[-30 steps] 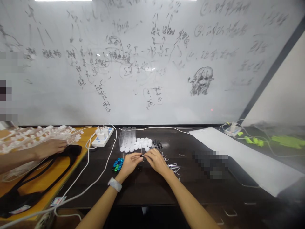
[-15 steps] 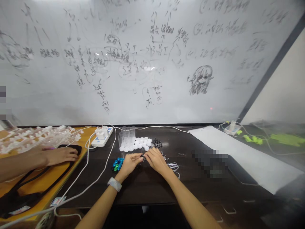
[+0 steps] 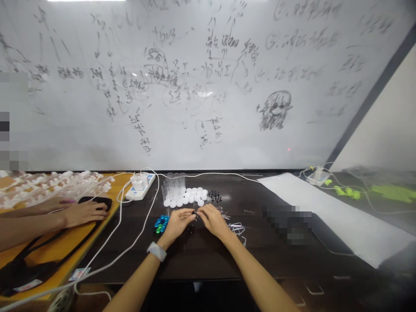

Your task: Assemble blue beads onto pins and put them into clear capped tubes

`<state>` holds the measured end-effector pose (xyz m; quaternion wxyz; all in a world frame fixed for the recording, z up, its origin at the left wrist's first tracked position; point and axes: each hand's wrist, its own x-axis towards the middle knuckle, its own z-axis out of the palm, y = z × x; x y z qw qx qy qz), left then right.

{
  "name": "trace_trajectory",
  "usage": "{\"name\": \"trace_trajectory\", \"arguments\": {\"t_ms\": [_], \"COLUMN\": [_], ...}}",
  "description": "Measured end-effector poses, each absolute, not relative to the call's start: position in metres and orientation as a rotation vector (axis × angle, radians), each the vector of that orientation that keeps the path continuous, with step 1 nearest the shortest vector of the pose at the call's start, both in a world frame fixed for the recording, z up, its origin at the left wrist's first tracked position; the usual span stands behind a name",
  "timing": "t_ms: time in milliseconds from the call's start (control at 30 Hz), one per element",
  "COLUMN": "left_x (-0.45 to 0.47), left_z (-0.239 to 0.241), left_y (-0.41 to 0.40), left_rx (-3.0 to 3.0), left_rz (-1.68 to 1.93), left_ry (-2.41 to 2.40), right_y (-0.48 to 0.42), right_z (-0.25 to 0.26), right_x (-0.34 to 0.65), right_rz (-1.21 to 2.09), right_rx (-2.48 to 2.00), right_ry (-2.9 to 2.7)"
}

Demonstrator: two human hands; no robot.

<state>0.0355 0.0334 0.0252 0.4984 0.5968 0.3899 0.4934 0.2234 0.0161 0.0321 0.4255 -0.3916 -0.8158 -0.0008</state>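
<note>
My left hand (image 3: 178, 222) and my right hand (image 3: 212, 220) meet fingertip to fingertip above the dark table. Between their pinched fingers is a small black part (image 3: 194, 212), mostly hidden, with a thin pin standing up from it. Behind the hands are white round caps (image 3: 195, 193) and upright clear plastic tubes (image 3: 173, 186). Small black pronged pieces (image 3: 215, 196) lie just beyond my right hand. Blue and green shiny balls (image 3: 161, 224) cluster left of my left hand. Thin metal rods (image 3: 223, 213) and bent silver strips (image 3: 237, 228) rest to the right.
A white power strip (image 3: 140, 187) with trailing cables stands at left. On the yellow table (image 3: 94, 234), another person's hand (image 3: 86, 212) lies by a black object, near a heap of white plastic parts (image 3: 58, 188). A large white sheet (image 3: 312, 203) covers the right side, before the whiteboard (image 3: 208, 130).
My right fingers have shifted slightly at the black part, while my left hand holds nearly still. At left, more of the other person's second arm shows.
</note>
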Motion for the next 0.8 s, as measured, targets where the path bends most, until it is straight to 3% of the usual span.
{"name": "trace_trajectory", "arguments": {"t_ms": [167, 533, 800], "left_x": [0.0352, 0.0341, 0.0336], "left_z": [0.0210, 0.0205, 0.0159], "left_y": [0.0358, 0.0369, 0.0395], "left_rx": [1.479, 1.489, 1.505], "left_rz": [1.202, 1.218, 1.205], "left_ry": [0.952, 0.963, 0.971], "right_y": [0.0153, 0.0168, 0.0143], "right_z": [0.0305, 0.0281, 0.0320], "right_x": [0.2197, 0.2243, 0.2219], "right_rz": [-0.142, 0.044, -0.187], "right_rx": [-1.061, -0.963, -1.060], "right_ry": [-2.070, -2.000, -2.107]}}
